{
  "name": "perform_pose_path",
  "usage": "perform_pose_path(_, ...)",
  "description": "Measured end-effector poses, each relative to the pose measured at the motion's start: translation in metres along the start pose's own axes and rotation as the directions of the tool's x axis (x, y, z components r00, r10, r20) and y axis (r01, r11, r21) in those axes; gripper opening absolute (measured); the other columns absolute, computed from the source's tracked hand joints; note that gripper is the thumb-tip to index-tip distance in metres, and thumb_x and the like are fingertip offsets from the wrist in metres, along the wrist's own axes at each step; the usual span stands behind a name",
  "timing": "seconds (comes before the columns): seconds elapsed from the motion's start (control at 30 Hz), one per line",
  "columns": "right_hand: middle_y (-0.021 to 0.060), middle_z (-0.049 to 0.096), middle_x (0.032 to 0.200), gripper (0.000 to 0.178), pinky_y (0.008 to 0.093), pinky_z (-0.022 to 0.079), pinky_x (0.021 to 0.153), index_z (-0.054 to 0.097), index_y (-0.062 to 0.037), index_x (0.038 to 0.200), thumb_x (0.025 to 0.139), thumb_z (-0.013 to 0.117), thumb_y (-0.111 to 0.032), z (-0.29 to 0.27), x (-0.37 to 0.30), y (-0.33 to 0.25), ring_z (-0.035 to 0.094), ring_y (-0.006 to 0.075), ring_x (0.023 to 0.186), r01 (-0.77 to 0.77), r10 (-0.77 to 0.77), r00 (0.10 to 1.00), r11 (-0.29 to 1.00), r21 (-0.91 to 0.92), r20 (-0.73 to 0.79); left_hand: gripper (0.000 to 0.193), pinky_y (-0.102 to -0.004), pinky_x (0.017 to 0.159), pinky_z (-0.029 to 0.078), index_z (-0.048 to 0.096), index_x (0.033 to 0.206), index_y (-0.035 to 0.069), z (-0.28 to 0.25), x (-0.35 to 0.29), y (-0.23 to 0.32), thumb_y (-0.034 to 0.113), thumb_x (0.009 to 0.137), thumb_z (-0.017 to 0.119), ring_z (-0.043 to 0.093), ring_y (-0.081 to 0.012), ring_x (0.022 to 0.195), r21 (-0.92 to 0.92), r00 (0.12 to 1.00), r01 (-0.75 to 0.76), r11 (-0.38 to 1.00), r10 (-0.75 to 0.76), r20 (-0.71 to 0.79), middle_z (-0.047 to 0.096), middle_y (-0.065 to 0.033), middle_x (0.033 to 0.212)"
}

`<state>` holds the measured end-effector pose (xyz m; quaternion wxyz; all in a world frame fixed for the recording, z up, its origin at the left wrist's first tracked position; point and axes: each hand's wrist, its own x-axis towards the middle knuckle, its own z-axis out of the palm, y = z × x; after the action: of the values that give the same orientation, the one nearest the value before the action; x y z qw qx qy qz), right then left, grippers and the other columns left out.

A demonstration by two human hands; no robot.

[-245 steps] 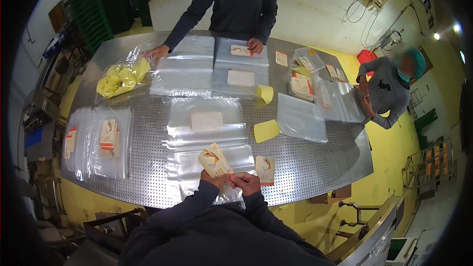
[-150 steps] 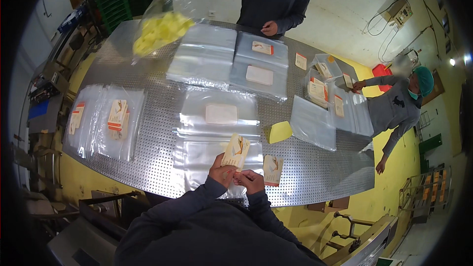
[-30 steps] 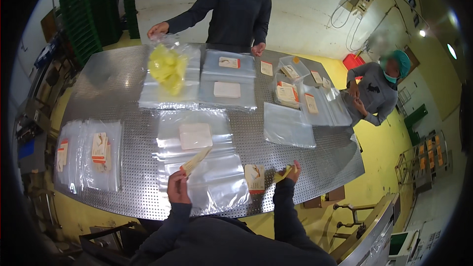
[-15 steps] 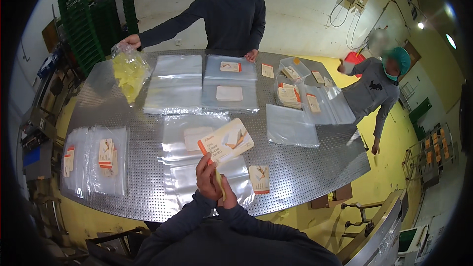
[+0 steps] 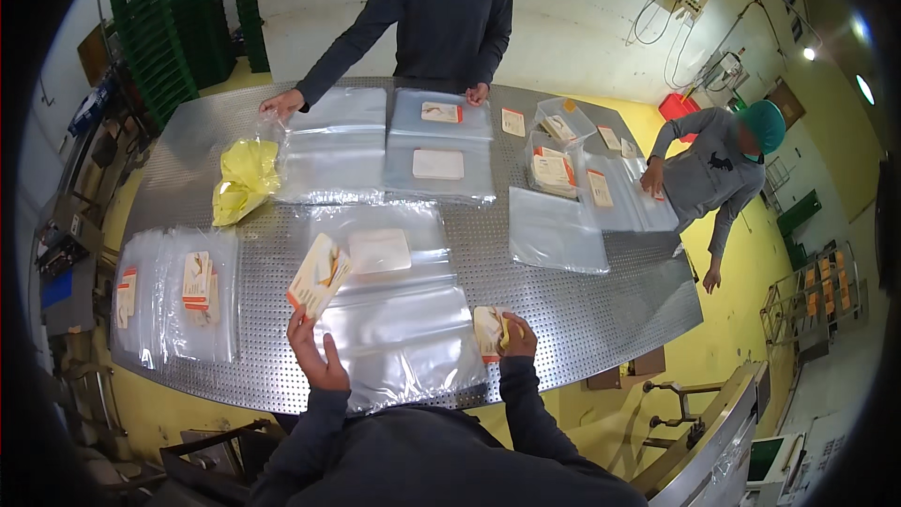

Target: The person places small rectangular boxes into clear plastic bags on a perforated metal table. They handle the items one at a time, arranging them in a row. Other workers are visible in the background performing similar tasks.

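My left hand (image 5: 317,357) pinches a label card (image 5: 320,276) by its lower corner. The card is cream with an orange-red edge and a food picture, and it is held tilted above a stack of clear plastic bags (image 5: 399,319). On that stack a pale blank-looking label (image 5: 379,251) lies near the far end. To the right, my right hand (image 5: 519,338) has its fingers closed around a small yellow strip, partly hidden by them. It is right over another label card (image 5: 489,332) on the table, and I cannot tell whether it touches that card.
Perforated metal table (image 5: 563,319) holds bag stacks with labels (image 5: 198,282) at left and clear tubs of cards (image 5: 549,169) at right. Across from me a co-worker's hand (image 5: 282,103) is near a yellow bag bundle (image 5: 246,178). Another co-worker's hand (image 5: 652,176) is on bags at right.
My hands have parted: the left went left with the label card, the right went right with the yellow strip. The co-worker opposite lowered the yellow bundle; the one at right reached onto the bags.
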<state>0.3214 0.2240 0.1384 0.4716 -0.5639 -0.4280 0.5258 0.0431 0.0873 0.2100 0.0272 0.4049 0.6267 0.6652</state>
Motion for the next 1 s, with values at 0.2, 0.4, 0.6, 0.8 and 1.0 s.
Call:
perform_pose_path(0.2,-0.0002,0.045,0.053,0.048,0.0273,0.033,0.042,0.05,-0.0026,0.058,0.092,0.046,-0.037,0.021,-0.003,-0.019,0.04,0.0081,0.045,-0.157,0.125,0.969,0.978,-0.139,-0.212,0.033,-0.0419,0.105,0.027,0.038,0.114,-0.004,0.001,-0.037,-0.002,-0.006,0.081,0.042,0.034,-0.0311,0.124,-0.011,0.994,0.111,0.994,-0.111,-0.021,0.032,-0.0209,0.129)
perform_pose_path(0.4,-0.0012,0.041,0.05,0.049,0.0258,0.027,0.036,0.049,-0.0056,0.055,0.09,0.047,-0.04,0.034,0.006,0.001,0.037,0.0094,0.038,0.004,-0.003,1.0,0.997,-0.074,0.016,0.033,-0.0392,0.101,0.031,0.041,0.114,-0.002,0.001,-0.036,0.009,-0.006,0.081,0.044,0.037,-0.0301,0.12,0.031,0.989,0.046,0.998,-0.05,0.14,0.034,-0.0208,0.129)
perform_pose_path(0.6,0.0006,0.039,0.046,0.055,0.0261,0.032,0.042,0.038,-0.01,0.047,0.092,0.043,-0.042,0.028,0.023,-0.008,0.042,0.0111,0.045,-0.214,0.21,0.976,0.974,-0.072,-0.064,0.027,-0.0398,0.098,0.032,0.046,0.107,-0.001,-0.008,-0.04,0.014,-0.003,0.08,0.047,0.041,-0.0324,0.116,0.159,0.986,0.003,0.987,-0.029,0.164,0.04,-0.0213,0.127)
perform_pose_path(0.8,0.0073,0.06,0.087,0.032,0.0296,0.043,0.077,0.059,-0.0017,0.093,0.093,0.04,-0.028,0.05,0.038,-0.038,0.056,0.0163,0.082,0.341,-0.32,0.932,0.934,-0.106,0.171,0.027,-0.0374,0.096,0.035,0.051,0.102,0.001,0.002,-0.039,0.023,-0.005,0.076,0.055,0.045,-0.0327,0.114,0.193,0.978,0.0,0.981,-0.04,0.205,0.044,-0.0197,0.125)
perform_pose_path(1.0,0.0089,0.063,0.089,0.026,0.0255,0.047,0.067,0.061,0.0018,0.1,0.089,0.048,-0.017,0.047,0.012,-0.029,0.059,0.0148,0.075,-0.108,0.142,0.804,0.99,-0.093,0.577,0.018,-0.035,0.087,0.044,0.057,0.091,-0.002,-0.001,-0.047,0.017,-0.004,0.073,0.061,0.056,-0.0318,0.103,0.12,0.954,-0.001,0.993,-0.035,0.298,0.056,-0.0192,0.114)
